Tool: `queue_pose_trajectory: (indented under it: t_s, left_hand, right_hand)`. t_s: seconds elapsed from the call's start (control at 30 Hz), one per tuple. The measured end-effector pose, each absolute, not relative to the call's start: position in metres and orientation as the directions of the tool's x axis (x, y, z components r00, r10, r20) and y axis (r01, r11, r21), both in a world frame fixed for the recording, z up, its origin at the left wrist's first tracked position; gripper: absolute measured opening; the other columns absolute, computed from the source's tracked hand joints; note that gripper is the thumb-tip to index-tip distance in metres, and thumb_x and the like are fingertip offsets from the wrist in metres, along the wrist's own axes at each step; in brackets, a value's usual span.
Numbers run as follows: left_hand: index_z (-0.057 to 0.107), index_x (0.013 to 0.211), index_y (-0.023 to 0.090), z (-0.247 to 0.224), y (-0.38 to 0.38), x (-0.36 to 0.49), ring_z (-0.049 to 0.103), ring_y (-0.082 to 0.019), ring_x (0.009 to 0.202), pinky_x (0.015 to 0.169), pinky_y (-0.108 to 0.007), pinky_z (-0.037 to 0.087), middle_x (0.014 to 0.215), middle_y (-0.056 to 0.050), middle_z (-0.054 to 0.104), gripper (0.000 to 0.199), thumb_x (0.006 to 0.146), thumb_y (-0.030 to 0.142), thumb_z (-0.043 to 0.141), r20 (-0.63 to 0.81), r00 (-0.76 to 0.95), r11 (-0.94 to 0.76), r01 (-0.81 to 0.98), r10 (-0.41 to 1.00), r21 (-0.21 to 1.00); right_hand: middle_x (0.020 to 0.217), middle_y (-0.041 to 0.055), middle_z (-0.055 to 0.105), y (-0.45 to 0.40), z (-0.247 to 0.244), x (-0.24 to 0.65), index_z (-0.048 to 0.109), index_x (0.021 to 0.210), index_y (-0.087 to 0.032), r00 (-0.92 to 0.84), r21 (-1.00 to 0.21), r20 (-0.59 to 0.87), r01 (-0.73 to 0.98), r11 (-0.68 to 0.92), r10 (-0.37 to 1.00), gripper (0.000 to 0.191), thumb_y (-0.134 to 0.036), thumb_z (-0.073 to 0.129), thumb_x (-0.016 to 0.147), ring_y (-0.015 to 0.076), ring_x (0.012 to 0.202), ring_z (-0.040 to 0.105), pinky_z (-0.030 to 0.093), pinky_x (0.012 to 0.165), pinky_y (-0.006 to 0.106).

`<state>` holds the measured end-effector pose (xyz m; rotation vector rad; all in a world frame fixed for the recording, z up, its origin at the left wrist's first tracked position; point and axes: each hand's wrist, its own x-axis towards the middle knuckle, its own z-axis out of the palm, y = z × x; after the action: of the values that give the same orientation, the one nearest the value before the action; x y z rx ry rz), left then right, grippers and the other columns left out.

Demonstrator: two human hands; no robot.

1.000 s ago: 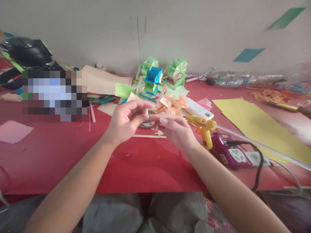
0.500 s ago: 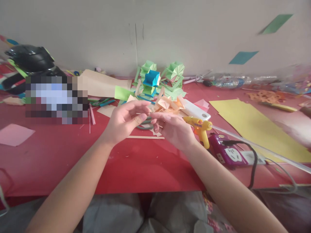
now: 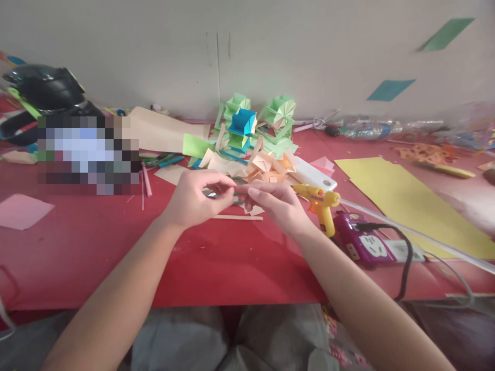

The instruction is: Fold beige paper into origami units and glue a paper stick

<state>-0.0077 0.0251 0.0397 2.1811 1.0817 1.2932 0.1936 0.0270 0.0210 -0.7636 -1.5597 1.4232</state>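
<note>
My left hand (image 3: pixel 201 198) is closed in a pinch, its thumb and fingertip meeting at the tip of my right index finger. My right hand (image 3: pixel 280 203) is closed too, with the thumb laid against the bent fingers. Anything between the fingertips is too small to make out. Both hands hover over the red table, in front of peach folded paper pieces (image 3: pixel 266 164). Below the fingertips lies a thin pale paper stick (image 3: pixel 242 218). Right of my right hand stands a yellow glue gun (image 3: pixel 323 206) with a long clear glue stick in its back.
Behind the hands stand green folded paper shapes (image 3: pixel 280 111) and a blue one (image 3: pixel 243 122). A white phone (image 3: pixel 315 174), a purple power strip (image 3: pixel 363 239) with a cable and yellow paper sheets (image 3: pixel 410 206) lie right. A black bag (image 3: pixel 44 90) sits far left.
My left thumb and finger have come together on my right index fingertip. My right thumb has come into view over its bent fingers. The view has shifted slightly.
</note>
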Motion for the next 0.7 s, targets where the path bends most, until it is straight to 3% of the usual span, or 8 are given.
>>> queue_pose_trajectory:
  t_s: [0.1, 0.23, 0.43, 0.7]
  left_hand:
    - [0.072, 0.076, 0.017, 0.035, 0.029, -0.010, 0.062, -0.012, 0.060, 0.058, -0.022, 0.048, 0.069, -0.001, 0.069, 0.009, 0.079, 0.013, 0.064, 0.584, 0.365, -0.682, 0.494, 0.725, 0.539]
    - [0.070, 0.075, 0.017, 0.029, 0.033, -0.011, 0.060, -0.011, 0.062, 0.059, -0.022, 0.045, 0.069, 0.000, 0.067, 0.012, 0.079, 0.010, 0.061, 0.606, 0.405, -0.715, 0.536, 0.684, 0.449]
    - [0.067, 0.072, 0.018, 0.029, 0.034, -0.009, 0.058, -0.011, 0.060, 0.060, -0.023, 0.044, 0.066, 0.002, 0.066, 0.013, 0.079, 0.009, 0.061, 0.689, 0.364, -0.738, 0.562, 0.626, 0.373]
    - [0.066, 0.069, 0.018, 0.026, 0.036, -0.007, 0.055, -0.010, 0.057, 0.058, -0.023, 0.042, 0.062, 0.003, 0.064, 0.014, 0.078, 0.009, 0.061, 0.722, 0.275, -0.685, 0.633, 0.635, 0.362]
  right_hand:
    - [0.078, 0.0037, 0.066, 0.025, 0.023, 0.192, 0.080, 0.092, -0.017, -0.420, -0.957, 0.232, 0.063, 0.284, 0.877, 0.029, -0.043, 0.067, 0.091, 0.0144, 0.072, 0.057, 0.044, 0.067, 0.030]
    - [0.081, 0.0039, 0.067, 0.025, 0.023, 0.190, 0.079, 0.088, -0.018, -0.426, -0.946, 0.248, 0.086, 0.312, 0.870, 0.028, -0.042, 0.066, 0.092, 0.0143, 0.073, 0.058, 0.045, 0.067, 0.029]
    - [0.089, 0.0049, 0.070, 0.027, 0.022, 0.190, 0.080, 0.106, -0.022, -0.445, -0.958, 0.227, 0.058, 0.281, 0.866, 0.029, -0.042, 0.063, 0.094, 0.0169, 0.082, 0.063, 0.051, 0.077, 0.034]
    - [0.122, 0.0073, 0.070, 0.025, 0.018, 0.187, 0.075, 0.121, -0.027, -0.452, -0.960, 0.220, 0.056, 0.273, 0.865, 0.035, -0.043, 0.066, 0.092, 0.0241, 0.108, 0.065, 0.055, 0.090, 0.039]
